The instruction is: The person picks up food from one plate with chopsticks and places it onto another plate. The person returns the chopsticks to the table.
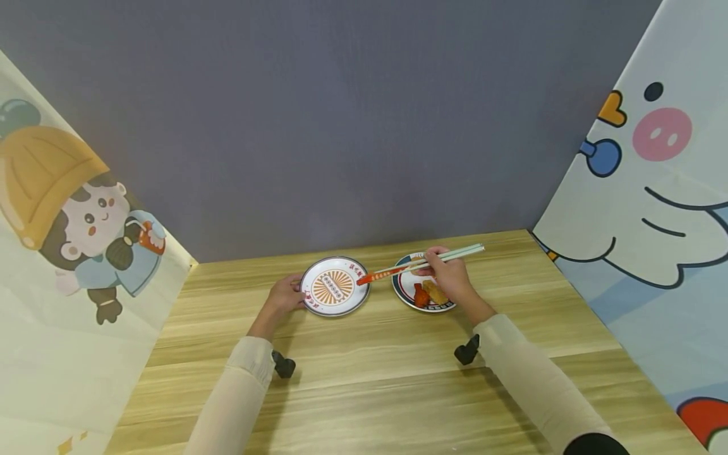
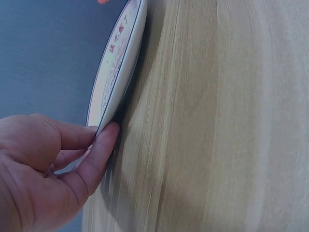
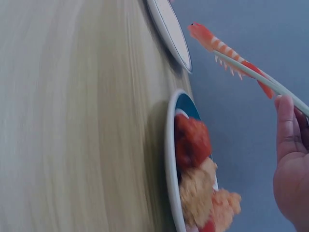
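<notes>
My left hand (image 1: 286,296) pinches the near-left rim of a white plate (image 1: 334,287) with an orange ray pattern and red lettering. In the left wrist view, the thumb lies on the rim and the fingers (image 2: 99,159) go beneath it. My right hand (image 1: 453,278) grips a pair of pale green chopsticks (image 1: 463,251). Between their tips is an orange-red shrimp (image 3: 227,50) with white stripes, held in the air. Its head end overlaps the right edge of the white plate in the head view. Below the right hand stands a second plate (image 1: 404,292) with a dark blue rim.
On the second plate lie a red piece of food (image 3: 191,141) and several golden, fried-looking pieces (image 3: 199,193). Both plates are near the back of the wooden table (image 1: 364,379), close to a grey panel (image 1: 364,126). Cartoon-printed walls (image 1: 643,208) flank the table.
</notes>
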Action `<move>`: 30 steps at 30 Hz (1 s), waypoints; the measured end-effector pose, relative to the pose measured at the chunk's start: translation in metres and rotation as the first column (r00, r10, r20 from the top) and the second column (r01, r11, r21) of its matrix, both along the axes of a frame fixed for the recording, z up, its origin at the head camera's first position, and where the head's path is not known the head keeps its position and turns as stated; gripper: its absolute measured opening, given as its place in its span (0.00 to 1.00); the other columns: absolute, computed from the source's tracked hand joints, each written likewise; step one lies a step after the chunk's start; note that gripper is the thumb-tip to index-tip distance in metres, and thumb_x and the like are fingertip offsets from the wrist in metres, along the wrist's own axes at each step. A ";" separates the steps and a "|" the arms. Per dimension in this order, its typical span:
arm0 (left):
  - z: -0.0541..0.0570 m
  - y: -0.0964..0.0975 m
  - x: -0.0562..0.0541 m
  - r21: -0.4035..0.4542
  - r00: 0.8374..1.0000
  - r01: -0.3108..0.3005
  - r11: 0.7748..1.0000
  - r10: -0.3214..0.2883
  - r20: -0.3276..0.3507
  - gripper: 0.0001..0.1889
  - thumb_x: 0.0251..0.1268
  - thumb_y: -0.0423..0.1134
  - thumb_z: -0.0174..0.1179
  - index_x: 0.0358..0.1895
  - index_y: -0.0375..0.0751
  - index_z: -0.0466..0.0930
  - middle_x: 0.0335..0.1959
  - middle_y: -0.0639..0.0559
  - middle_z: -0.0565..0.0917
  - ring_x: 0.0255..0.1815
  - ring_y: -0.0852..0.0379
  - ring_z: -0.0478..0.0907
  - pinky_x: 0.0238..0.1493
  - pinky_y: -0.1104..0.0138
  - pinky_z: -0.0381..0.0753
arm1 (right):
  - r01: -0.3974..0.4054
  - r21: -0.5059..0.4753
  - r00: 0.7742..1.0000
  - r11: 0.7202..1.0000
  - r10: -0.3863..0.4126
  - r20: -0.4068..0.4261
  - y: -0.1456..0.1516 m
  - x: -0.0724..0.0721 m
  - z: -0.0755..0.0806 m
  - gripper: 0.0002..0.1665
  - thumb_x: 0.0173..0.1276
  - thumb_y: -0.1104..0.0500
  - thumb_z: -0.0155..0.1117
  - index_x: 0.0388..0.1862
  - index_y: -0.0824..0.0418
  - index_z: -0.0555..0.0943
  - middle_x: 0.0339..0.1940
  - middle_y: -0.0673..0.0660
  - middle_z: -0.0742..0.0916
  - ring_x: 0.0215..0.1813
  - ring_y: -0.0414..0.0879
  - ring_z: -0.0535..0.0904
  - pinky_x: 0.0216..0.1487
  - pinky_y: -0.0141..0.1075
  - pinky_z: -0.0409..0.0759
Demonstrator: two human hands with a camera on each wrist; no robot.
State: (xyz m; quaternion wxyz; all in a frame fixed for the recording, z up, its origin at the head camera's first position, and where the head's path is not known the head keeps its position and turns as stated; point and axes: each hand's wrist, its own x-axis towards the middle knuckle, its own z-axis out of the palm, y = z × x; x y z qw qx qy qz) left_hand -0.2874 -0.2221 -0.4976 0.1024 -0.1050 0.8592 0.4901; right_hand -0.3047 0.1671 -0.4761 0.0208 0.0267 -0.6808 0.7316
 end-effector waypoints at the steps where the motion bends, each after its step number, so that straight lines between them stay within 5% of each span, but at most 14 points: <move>1: 0.000 0.000 0.000 -0.002 1.000 0.000 1.000 0.000 0.001 0.32 0.67 0.23 0.57 0.75 0.35 0.65 0.53 0.35 0.75 0.38 0.54 0.81 0.39 0.66 0.91 | -0.008 0.007 1.000 1.000 0.008 0.005 -0.004 0.000 -0.001 0.15 0.80 0.61 0.54 0.49 0.76 0.74 0.34 0.55 0.87 0.29 0.41 0.88 0.33 0.33 0.90; 6: -0.001 0.000 0.000 -0.013 1.000 -0.002 1.000 0.002 0.002 0.32 0.67 0.23 0.57 0.75 0.35 0.65 0.52 0.36 0.76 0.37 0.54 0.81 0.38 0.67 0.91 | -0.046 0.036 0.998 0.998 0.045 0.042 -0.025 0.000 -0.007 0.16 0.79 0.60 0.56 0.50 0.75 0.75 0.31 0.50 0.88 0.28 0.39 0.88 0.44 0.44 0.92; 12: 0.000 0.001 0.000 -0.010 1.000 -0.014 1.000 0.014 0.002 0.32 0.67 0.23 0.58 0.75 0.35 0.65 0.54 0.35 0.75 0.39 0.54 0.80 0.38 0.68 0.90 | -0.092 0.045 0.995 0.995 0.091 0.035 -0.047 0.001 -0.009 0.14 0.78 0.62 0.55 0.47 0.75 0.77 0.28 0.51 0.87 0.27 0.41 0.87 0.46 0.51 0.91; 19: 0.003 0.001 0.001 0.003 1.000 -0.011 1.000 0.011 -0.007 0.31 0.67 0.23 0.57 0.74 0.35 0.66 0.53 0.36 0.76 0.39 0.54 0.81 0.39 0.67 0.90 | -0.094 -0.041 0.995 0.995 0.095 0.030 -0.064 0.001 -0.013 0.11 0.77 0.65 0.55 0.43 0.76 0.77 0.26 0.52 0.84 0.25 0.40 0.86 0.34 0.35 0.91; 30: -0.001 0.001 0.001 0.010 1.000 -0.015 1.000 0.015 -0.023 0.32 0.65 0.22 0.58 0.74 0.34 0.67 0.48 0.39 0.75 0.34 0.56 0.79 0.36 0.69 0.90 | -0.150 0.011 0.988 0.989 0.149 0.029 -0.073 0.005 -0.021 0.13 0.77 0.64 0.56 0.45 0.77 0.75 0.26 0.55 0.85 0.25 0.41 0.86 0.32 0.32 0.90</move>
